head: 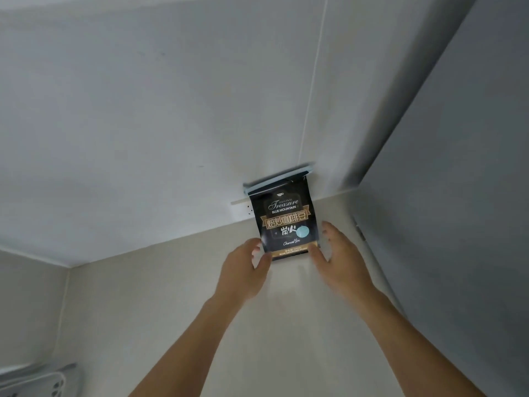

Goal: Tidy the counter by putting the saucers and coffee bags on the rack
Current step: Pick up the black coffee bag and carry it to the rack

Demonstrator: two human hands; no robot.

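A black coffee bag with gold lettering and a pale blue clip across its top stands upright on a cream surface, its back against the white wall. My left hand is at the bag's lower left corner and my right hand at its lower right corner. On both hands the fingers are spread and the thumbs touch the bag's bottom corners without closing around it. No saucers are in view.
A grey panel rises close on the right of the bag. At the bottom left corner part of a white perforated object shows. A cream side wall meets the surface on the left.
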